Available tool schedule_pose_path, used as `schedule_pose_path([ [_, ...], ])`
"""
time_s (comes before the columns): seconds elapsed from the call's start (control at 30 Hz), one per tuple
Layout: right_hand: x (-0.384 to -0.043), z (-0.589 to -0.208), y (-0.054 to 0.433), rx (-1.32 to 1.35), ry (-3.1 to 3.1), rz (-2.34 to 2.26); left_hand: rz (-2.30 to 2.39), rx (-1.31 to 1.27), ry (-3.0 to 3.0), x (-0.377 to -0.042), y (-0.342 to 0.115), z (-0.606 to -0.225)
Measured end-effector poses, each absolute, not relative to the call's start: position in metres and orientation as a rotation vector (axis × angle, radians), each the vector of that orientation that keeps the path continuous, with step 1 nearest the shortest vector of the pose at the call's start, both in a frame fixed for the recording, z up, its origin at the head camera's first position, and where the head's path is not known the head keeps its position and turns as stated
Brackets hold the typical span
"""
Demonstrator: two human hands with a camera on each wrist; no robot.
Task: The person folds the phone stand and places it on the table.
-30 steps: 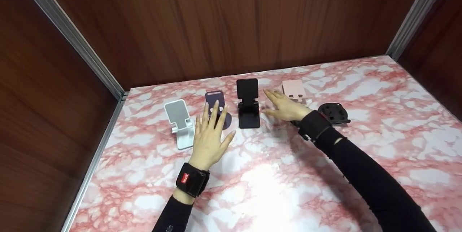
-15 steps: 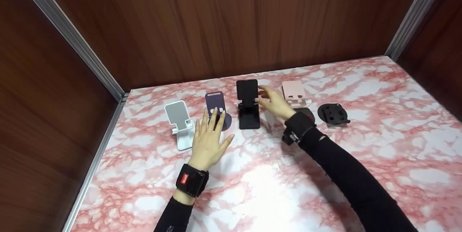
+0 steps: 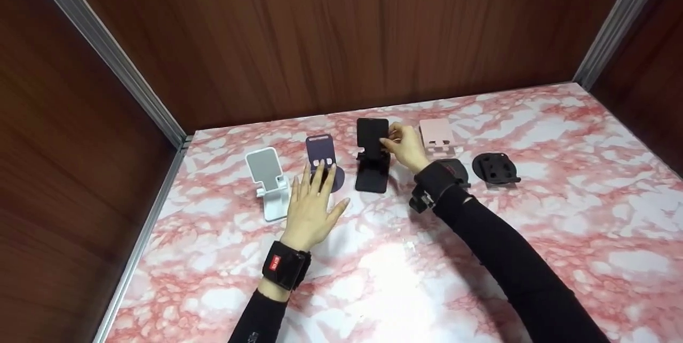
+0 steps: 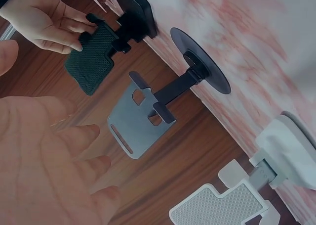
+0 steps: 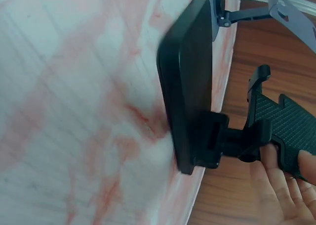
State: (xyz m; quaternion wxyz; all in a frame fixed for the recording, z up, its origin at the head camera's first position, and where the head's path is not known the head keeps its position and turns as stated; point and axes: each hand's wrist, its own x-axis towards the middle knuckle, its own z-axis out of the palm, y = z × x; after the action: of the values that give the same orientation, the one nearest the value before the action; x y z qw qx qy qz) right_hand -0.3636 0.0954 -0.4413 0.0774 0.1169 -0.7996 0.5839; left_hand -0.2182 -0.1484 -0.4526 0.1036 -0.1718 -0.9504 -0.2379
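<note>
My right hand pinches the right edge of the upper plate of a black phone stand. In the right wrist view, the thumb lies on the textured face of that plate and the fingers are behind it. The stand's base is on the table. My left hand is spread flat, palm down, with fingers straight and nothing held. Its fingertips overlap a dark purple phone stand in the head view, but show apart from it in the left wrist view. Just left stands a white phone stand with a grey pad.
A pink phone stand stands right of my right hand. Farther right is a folded black round-based stand; another dark round piece is partly hidden by the right wrist strap. Wooden panels enclose the marbled table.
My right hand has moved left from beside the pink stand, and its fingers have closed on the black stand's upper plate, which has shifted slightly right. My left hand has stayed nearly still.
</note>
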Motion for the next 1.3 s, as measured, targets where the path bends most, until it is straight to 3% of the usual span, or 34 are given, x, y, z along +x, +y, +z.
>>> schedule_pose_path([
  [0.43,-0.347,-0.419,0.109,0.340,-2.234,2.078,-0.742,-0.496,-2.878,-0.216,-0.143,-0.443],
  [0.7,-0.327,-0.404,0.120,0.453,-2.160,2.173,-0.849,-0.581,-2.778,-0.264,-0.156,-0.525],
  [0.9,-0.302,-0.394,0.128,0.542,-2.151,2.166,-1.075,-0.659,-2.768,-0.281,-0.150,-0.550],
  [1.1,-0.276,-0.388,0.134,0.535,-2.162,2.127,-1.491,-0.716,-2.644,-0.275,-0.138,-0.549],
  [1.3,-0.254,-0.383,0.143,0.504,-2.181,2.067,-2.094,-0.746,-2.472,-0.225,-0.114,-0.475],
])
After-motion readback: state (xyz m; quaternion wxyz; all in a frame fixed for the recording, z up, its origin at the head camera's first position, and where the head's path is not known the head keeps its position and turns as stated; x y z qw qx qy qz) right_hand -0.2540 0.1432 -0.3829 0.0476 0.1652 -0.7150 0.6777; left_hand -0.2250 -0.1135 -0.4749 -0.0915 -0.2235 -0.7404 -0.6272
